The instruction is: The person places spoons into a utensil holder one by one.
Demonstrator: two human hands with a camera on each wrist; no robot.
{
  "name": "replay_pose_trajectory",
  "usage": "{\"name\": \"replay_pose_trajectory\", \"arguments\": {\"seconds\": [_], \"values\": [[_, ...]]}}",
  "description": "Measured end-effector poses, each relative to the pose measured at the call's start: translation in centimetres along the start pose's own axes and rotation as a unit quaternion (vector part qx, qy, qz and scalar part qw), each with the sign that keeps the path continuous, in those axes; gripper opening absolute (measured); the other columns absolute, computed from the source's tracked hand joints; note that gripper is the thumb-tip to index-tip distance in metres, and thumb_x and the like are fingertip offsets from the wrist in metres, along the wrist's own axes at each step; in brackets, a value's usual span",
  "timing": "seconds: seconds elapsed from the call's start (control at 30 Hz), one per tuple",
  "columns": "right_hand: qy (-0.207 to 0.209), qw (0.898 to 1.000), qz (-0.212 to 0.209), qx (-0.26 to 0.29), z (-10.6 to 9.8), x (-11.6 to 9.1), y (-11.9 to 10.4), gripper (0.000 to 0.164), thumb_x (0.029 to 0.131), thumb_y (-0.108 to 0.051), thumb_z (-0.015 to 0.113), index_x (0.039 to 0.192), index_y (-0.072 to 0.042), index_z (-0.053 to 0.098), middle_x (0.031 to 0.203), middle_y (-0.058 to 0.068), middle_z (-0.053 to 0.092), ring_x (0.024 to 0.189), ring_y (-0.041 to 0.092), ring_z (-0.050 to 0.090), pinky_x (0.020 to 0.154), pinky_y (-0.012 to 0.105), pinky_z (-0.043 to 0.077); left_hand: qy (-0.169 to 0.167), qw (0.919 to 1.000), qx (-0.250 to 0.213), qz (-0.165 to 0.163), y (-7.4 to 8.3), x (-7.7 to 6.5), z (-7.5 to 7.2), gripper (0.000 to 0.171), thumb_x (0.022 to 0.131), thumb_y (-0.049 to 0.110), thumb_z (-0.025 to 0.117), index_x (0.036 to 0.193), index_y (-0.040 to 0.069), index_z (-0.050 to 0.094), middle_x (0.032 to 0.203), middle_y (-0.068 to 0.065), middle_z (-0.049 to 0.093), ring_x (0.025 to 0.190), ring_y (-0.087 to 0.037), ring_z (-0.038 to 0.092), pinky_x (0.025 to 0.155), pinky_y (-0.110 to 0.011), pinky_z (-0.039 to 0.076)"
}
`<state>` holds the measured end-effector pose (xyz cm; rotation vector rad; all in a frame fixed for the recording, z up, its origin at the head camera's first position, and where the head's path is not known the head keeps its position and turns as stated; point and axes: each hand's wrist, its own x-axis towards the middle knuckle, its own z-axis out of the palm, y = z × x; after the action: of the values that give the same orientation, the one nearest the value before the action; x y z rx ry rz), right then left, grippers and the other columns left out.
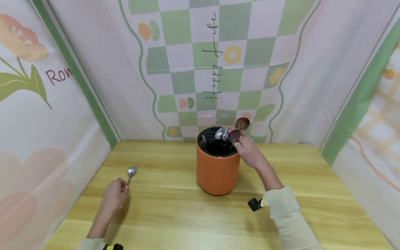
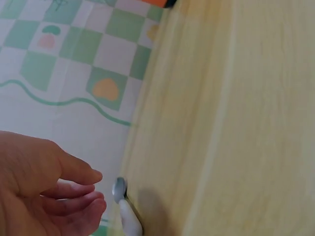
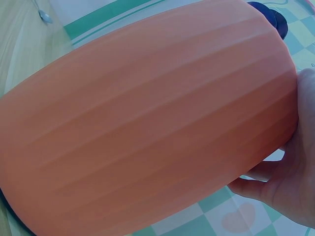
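A small spoon with a metal bowl point(image 1: 132, 171) and a white handle point(image 2: 129, 216) lies on the table at the left. My left hand point(image 1: 115, 194) is beside its handle; in the left wrist view the loosely bent fingers point(image 2: 74, 211) are apart from the spoon. An orange ribbed utensil holder point(image 1: 217, 173) with a black insert stands near the back. My right hand point(image 1: 248, 151) grips its upper right side, fingers reaching round the wall in the right wrist view. Metal spoons point(image 1: 222, 133) and brown spoons point(image 1: 242, 123) stick up from the holder, bowls upward.
The wood-grain table point(image 1: 175, 218) meets a patterned cloth wall point(image 1: 178, 80) at the back. Cloth walls with green edging point(image 1: 78, 80) rise at left and right. A black wrist camera point(image 1: 254, 205) hangs under the right sleeve.
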<state>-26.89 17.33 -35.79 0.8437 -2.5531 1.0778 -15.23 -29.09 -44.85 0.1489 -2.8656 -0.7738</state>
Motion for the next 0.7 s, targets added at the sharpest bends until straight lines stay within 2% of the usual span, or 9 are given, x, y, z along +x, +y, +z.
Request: {"name": "replay_pose_trajectory", "arguments": {"seconds": [0.13, 0.27, 0.47, 0.7], "values": [[0.000, 1.000, 0.000, -0.001, -0.03, 0.01, -0.04, 0.052, 0.100, -0.012, 0.032, 0.150, -0.001, 0.042, 0.157, 0.019, 0.039, 0.147, 0.040, 0.032, 0.117, 0.057, 0.030, -0.026, 0.9992, 0.011, -0.028, -0.46, 0.09, 0.09, 0.020, 0.085, 0.002, 0.062, 0.096, -0.014, 0.060, 0.083, -0.024, 0.065, 0.068, -0.027, 0.061, 0.058, -0.037, 0.056], [0.000, 1.000, 0.001, -0.002, -0.04, -0.03, -0.06, 0.052, 0.100, -0.012, 0.032, 0.150, -0.002, 0.042, 0.157, 0.018, 0.039, 0.147, 0.040, 0.032, 0.117, 0.057, 0.030, -0.056, 0.9971, 0.028, -0.043, -0.81, 0.09, 0.34, 0.012, 0.087, 0.005, 0.061, 0.083, -0.006, 0.060, 0.070, -0.013, 0.060, 0.056, -0.020, 0.054, 0.046, -0.029, 0.048], [0.000, 1.000, 0.001, -0.004, -0.04, -0.02, -0.06, 0.052, 0.101, -0.012, 0.032, 0.150, -0.001, 0.042, 0.157, 0.019, 0.039, 0.146, 0.040, 0.033, 0.117, 0.057, 0.030, -0.069, 0.9951, 0.058, -0.040, -1.03, 0.33, 0.50, 0.015, 0.088, 0.007, 0.060, 0.074, 0.001, 0.058, 0.064, -0.008, 0.057, 0.055, -0.020, 0.053, 0.048, -0.030, 0.046], [0.001, 1.000, 0.001, -0.004, -0.04, -0.03, -0.09, 0.052, 0.101, -0.013, 0.032, 0.150, -0.002, 0.042, 0.157, 0.019, 0.040, 0.146, 0.039, 0.034, 0.116, 0.057, 0.031, -0.089, 0.9936, 0.054, -0.045, -1.03, 0.55, 0.40, 0.014, 0.088, 0.005, 0.059, 0.075, 0.000, 0.057, 0.064, -0.009, 0.058, 0.055, -0.020, 0.055, 0.049, -0.030, 0.048]]}}
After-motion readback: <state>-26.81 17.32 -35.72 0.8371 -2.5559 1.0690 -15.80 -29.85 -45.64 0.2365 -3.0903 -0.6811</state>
